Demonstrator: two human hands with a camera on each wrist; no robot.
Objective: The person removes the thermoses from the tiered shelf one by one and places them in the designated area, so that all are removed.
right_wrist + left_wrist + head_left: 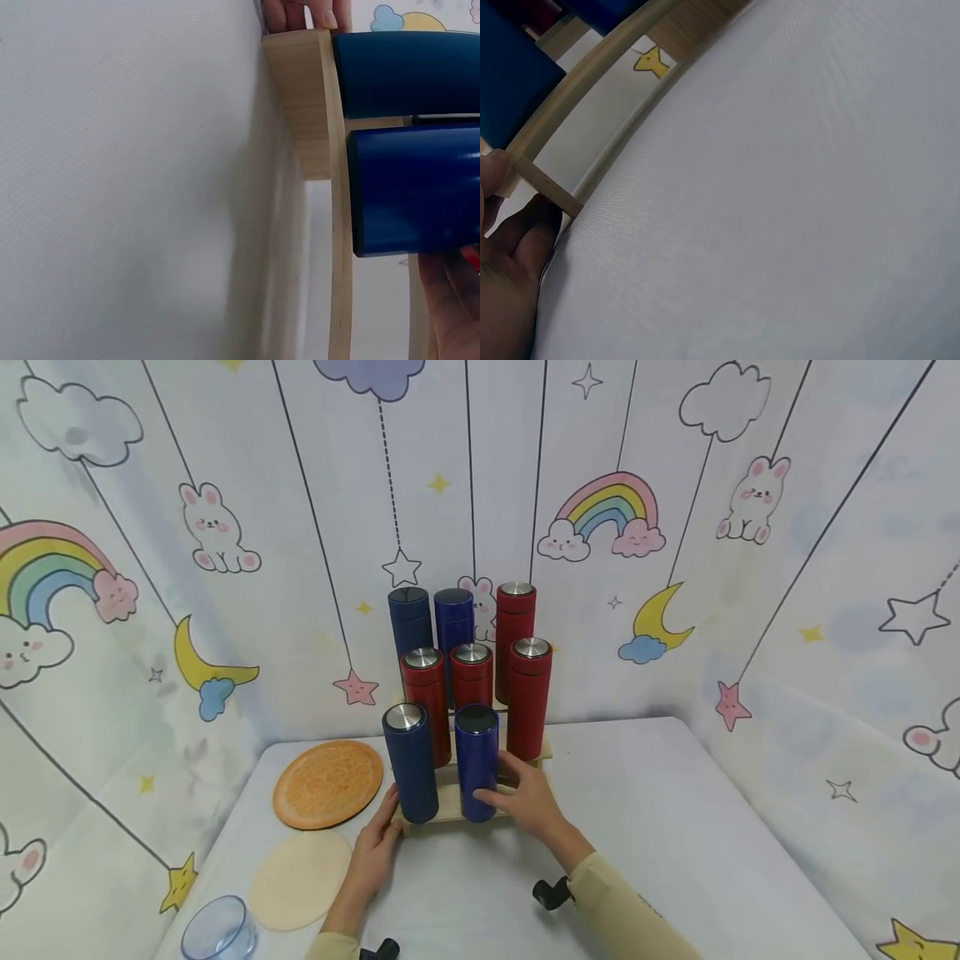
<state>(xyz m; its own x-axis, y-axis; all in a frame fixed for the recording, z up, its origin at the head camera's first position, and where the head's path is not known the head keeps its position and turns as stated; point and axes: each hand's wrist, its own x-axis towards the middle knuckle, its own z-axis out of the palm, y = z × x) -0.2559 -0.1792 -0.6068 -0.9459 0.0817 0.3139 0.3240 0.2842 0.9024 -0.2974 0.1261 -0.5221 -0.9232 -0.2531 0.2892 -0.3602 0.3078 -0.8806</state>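
A stepped wooden rack holds upright thermos bottles in three rows. On its lowest step stand a navy thermos bottle with a silver lid top and, right of it, a bright blue thermos bottle with a dark top. My right hand grips the bright blue bottle from the right, thumb in front and fingers behind. At the rack's left front end, my left hand holds the wooden corner. The left wrist view shows its thumb and fingers around the end of the wooden frame.
Red thermos bottles fill the middle step; navy, blue and red ones stand on the top step behind. To the left lie an orange-brown round mat and a pale round board. A clear glass stands near the front left edge.
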